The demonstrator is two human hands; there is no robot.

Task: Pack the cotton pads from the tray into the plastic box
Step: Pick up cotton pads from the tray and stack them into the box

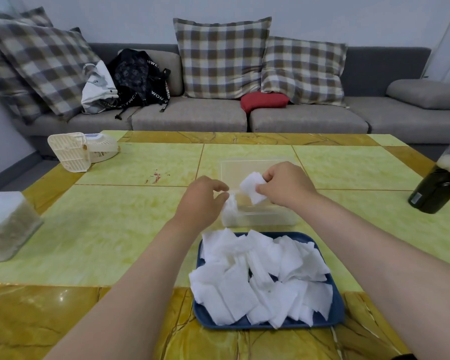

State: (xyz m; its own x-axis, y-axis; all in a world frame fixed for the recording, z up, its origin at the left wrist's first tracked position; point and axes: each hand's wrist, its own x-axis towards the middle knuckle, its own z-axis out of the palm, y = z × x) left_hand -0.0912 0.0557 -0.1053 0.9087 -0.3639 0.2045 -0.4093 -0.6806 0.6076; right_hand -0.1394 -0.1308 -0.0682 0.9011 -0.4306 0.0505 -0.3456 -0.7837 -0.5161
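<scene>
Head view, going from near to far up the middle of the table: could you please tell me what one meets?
First the tray → pads piled in it → box → sofa seat → plaid cushion.

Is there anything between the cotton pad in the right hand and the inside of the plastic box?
Nothing visible. The right hand holds the cotton pad over the open plastic box. The left hand is at the box's left end, not under the pad.
</scene>
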